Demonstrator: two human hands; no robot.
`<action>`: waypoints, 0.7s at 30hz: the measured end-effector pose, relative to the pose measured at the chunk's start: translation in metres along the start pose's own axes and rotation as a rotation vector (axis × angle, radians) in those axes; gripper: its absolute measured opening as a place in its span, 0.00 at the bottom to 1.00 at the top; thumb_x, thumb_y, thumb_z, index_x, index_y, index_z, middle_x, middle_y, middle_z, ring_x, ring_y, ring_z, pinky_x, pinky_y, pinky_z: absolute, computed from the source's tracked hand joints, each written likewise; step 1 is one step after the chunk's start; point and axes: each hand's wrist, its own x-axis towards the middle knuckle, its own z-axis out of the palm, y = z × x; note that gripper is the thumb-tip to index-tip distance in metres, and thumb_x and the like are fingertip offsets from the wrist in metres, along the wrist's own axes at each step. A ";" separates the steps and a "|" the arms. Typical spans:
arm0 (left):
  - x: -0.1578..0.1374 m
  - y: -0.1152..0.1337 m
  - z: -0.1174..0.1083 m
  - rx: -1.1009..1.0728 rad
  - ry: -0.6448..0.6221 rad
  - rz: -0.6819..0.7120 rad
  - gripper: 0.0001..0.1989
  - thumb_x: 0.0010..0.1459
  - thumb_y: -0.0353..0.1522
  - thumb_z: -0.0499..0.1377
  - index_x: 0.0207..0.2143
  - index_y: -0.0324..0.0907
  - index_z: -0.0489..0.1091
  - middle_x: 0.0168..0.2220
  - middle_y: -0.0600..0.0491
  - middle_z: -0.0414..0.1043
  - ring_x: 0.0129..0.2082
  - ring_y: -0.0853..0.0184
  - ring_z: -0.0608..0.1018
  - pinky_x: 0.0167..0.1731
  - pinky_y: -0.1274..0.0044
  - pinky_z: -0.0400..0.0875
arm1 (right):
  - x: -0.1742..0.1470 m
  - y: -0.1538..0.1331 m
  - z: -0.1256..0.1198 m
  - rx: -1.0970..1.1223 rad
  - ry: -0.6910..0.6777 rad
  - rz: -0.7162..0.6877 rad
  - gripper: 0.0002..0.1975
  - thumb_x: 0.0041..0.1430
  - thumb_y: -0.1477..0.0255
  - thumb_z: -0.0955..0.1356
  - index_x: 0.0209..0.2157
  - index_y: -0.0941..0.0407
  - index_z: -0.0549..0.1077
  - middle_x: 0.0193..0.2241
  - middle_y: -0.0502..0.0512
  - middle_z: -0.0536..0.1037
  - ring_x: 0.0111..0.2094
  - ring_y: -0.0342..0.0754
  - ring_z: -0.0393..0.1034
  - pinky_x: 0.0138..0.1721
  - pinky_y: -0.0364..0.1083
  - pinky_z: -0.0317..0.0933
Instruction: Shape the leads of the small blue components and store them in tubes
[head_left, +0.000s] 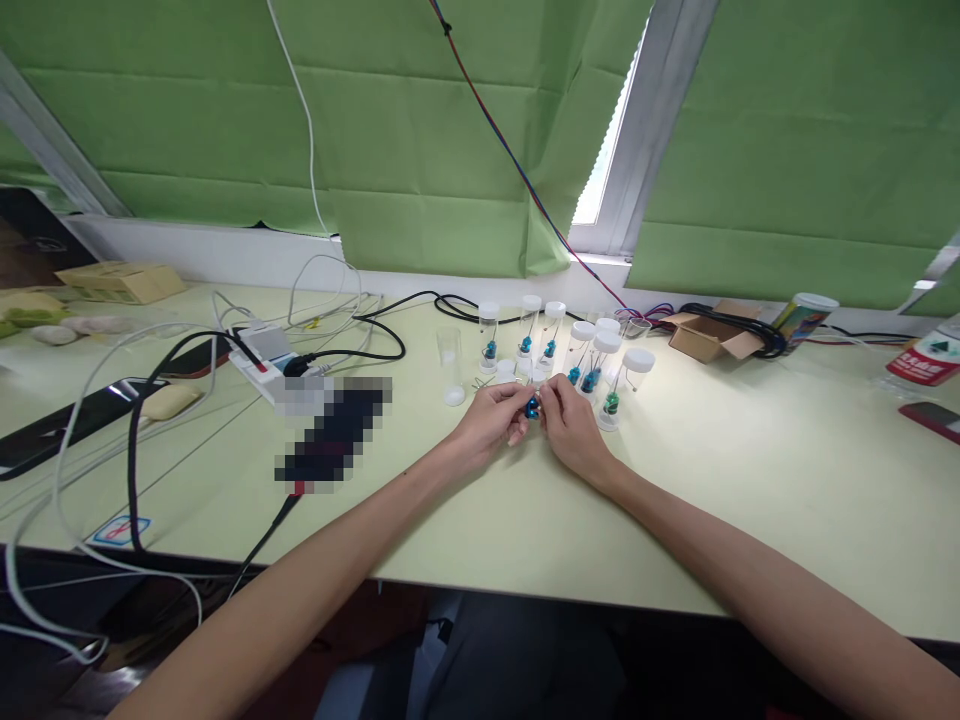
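Both my left hand (pixel 495 418) and my right hand (pixel 571 420) are closed, fingertips pinching a small shiny blue piece with a thin wire (pixel 532 408) between them, just above the table. What kind of piece it is, the fingers partly hide. Behind the hands stand several clear tubes with white caps, each with a small blue piece and wire inside, such as one tube (pixel 489 340). A tube with a green piece (pixel 613 400) stands right of them. Left of my hands is an uncapped clear tube (pixel 451 365). A loose white cap (pixel 506 370) lies behind my left hand.
A pale table (pixel 750 480) carries a power strip (pixel 262 365) with tangled cables and a pixelated dark device (pixel 334 435) on the left. An opened cardboard box (pixel 709 335), a canister (pixel 806 318) and a red-labelled bottle (pixel 926 358) stand on the right. Green blinds hang behind.
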 end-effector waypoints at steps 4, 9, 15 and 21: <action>-0.002 0.002 0.002 0.042 0.023 -0.019 0.13 0.60 0.37 0.63 0.27 0.38 0.71 0.13 0.59 0.61 0.11 0.79 0.60 0.13 0.83 0.53 | 0.002 0.003 -0.001 -0.052 -0.044 -0.051 0.12 0.71 0.66 0.56 0.31 0.52 0.58 0.26 0.48 0.68 0.27 0.46 0.62 0.32 0.46 0.56; -0.003 0.003 0.002 0.100 0.035 -0.045 0.13 0.63 0.35 0.60 0.27 0.38 0.70 0.13 0.58 0.62 0.10 0.79 0.60 0.13 0.83 0.53 | 0.003 0.007 -0.002 -0.127 -0.092 -0.089 0.12 0.71 0.66 0.56 0.30 0.52 0.56 0.25 0.48 0.67 0.26 0.46 0.61 0.31 0.45 0.55; -0.002 0.001 0.000 0.138 0.025 -0.041 0.12 0.63 0.34 0.58 0.27 0.38 0.70 0.13 0.58 0.63 0.09 0.78 0.60 0.13 0.83 0.52 | 0.004 0.008 -0.004 -0.191 -0.129 -0.126 0.13 0.72 0.66 0.55 0.30 0.52 0.54 0.25 0.48 0.65 0.26 0.46 0.60 0.30 0.46 0.54; -0.004 0.002 0.000 0.156 0.012 -0.045 0.10 0.62 0.33 0.58 0.28 0.38 0.71 0.13 0.58 0.63 0.09 0.78 0.60 0.13 0.83 0.52 | 0.004 0.010 -0.005 -0.209 -0.160 -0.145 0.13 0.72 0.66 0.55 0.30 0.52 0.54 0.25 0.48 0.65 0.26 0.46 0.60 0.31 0.46 0.54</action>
